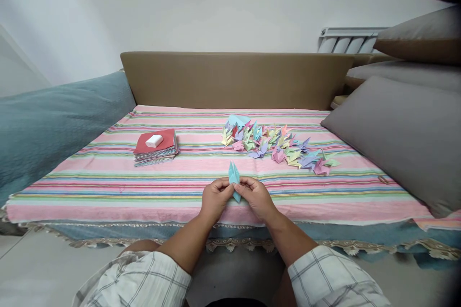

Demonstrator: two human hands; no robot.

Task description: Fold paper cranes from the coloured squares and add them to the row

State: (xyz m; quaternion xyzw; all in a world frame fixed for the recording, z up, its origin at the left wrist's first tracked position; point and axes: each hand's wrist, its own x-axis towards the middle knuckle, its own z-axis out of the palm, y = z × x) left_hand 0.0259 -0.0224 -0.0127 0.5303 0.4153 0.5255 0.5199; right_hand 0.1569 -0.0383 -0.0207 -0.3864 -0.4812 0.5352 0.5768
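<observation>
Between my two hands is a light blue folded paper (234, 173), a narrow diamond with two points at its far end and one point toward me. My left hand (217, 197) pinches its left edge between thumb and fingers. On the other edge, my right hand (255, 196) pinches it in the same way, with the thumb on the paper's face. Both thumbs meet near the middle of the fold and cover part of it. Beyond my hands lies a spread of folded paper cranes (264, 141) in many colours.
At the left, a stack of square paper (154, 158) with a red top sheet bears a small white box-shaped object (154, 141). A striped cloth (90, 187) covers the seat. Grey cushions (399, 129) stand at the right, a brown backrest (230, 79) behind.
</observation>
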